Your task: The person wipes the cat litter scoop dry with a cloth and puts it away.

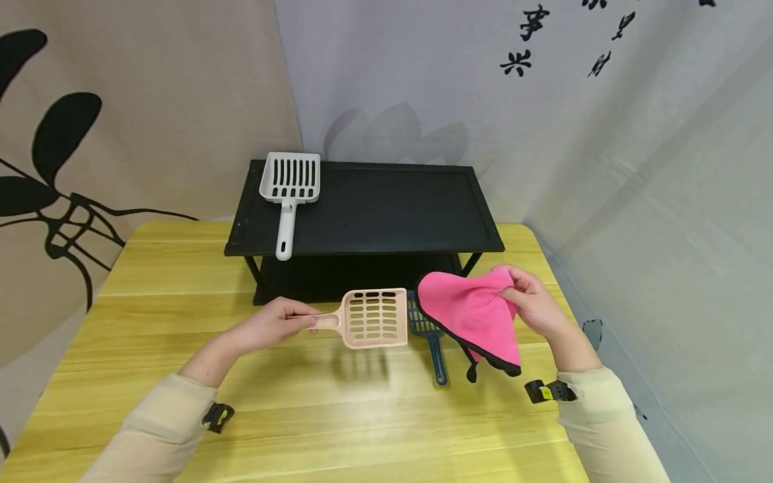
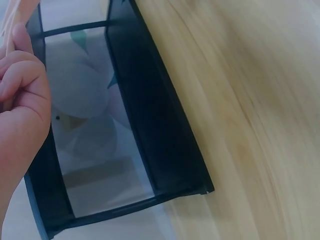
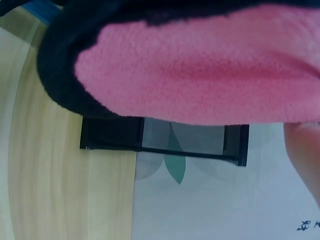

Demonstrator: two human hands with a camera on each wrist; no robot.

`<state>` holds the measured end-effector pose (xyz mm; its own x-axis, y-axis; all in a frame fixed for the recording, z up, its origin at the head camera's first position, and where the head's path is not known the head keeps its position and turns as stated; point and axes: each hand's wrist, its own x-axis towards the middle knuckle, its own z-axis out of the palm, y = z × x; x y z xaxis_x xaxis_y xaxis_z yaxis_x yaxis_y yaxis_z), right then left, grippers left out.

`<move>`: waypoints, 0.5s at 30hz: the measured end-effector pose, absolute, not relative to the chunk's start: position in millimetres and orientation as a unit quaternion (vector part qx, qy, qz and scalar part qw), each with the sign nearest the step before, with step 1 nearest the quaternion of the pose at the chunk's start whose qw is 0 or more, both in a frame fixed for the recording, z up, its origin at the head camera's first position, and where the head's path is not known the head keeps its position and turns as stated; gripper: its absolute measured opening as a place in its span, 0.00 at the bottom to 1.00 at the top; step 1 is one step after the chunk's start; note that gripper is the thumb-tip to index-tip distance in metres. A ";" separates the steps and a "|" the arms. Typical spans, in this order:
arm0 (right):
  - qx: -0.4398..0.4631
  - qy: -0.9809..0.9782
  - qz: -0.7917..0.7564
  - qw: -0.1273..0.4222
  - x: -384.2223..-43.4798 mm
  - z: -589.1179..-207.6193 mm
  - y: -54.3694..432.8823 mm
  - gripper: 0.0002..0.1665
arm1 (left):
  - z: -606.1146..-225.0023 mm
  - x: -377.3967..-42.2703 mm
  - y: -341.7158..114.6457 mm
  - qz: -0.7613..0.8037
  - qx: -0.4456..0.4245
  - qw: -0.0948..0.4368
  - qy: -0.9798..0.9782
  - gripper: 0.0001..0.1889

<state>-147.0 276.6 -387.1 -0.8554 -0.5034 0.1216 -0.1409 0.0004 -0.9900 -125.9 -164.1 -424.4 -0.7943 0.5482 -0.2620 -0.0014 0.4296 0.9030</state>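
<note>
My left hand (image 1: 280, 327) grips the handle of a beige slotted litter scoop (image 1: 374, 318), held level above the table with its head pointing right. In the left wrist view the fingers (image 2: 25, 80) curl round that handle at the left edge. A pink cloth (image 1: 471, 312) with black edging hangs from my right hand (image 1: 528, 298), pinched between thumb and fingers. It fills the upper part of the right wrist view. Beneath the cloth's left side, a dark blue litter scoop (image 1: 436, 349) lies on the table, its head partly hidden by the cloth and close to the beige scoop.
A black two-tier rack (image 1: 392, 208) stands at the back of the wooden table (image 1: 290, 429). On its top shelf, at the left, a white litter scoop (image 1: 286, 221) lies with its handle over the front edge. Pale curtains with printed designs hang behind and to the right.
</note>
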 end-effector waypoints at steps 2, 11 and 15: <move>-0.231 0.692 -0.671 0.133 -145.9 -387.6 280.3 0.24 | -422.4 -126.4 -161.7 0.506 0.169 0.271 0.801 0.16; -0.225 0.687 -0.679 0.129 -141.7 -389.0 290.8 0.24 | -413.9 -131.5 -149.4 0.522 0.166 0.258 0.796 0.17; -0.230 0.685 -0.679 0.129 -140.5 -388.4 292.4 0.24 | -410.5 -133.8 -145.1 0.541 0.159 0.240 0.790 0.16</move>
<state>-140.5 292.4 -388.4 -0.8611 -0.4901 0.1355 -0.1398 -0.0281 -0.9898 -133.8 -145.1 -410.5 -0.8339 0.5113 -0.2078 -0.0082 0.3650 0.9310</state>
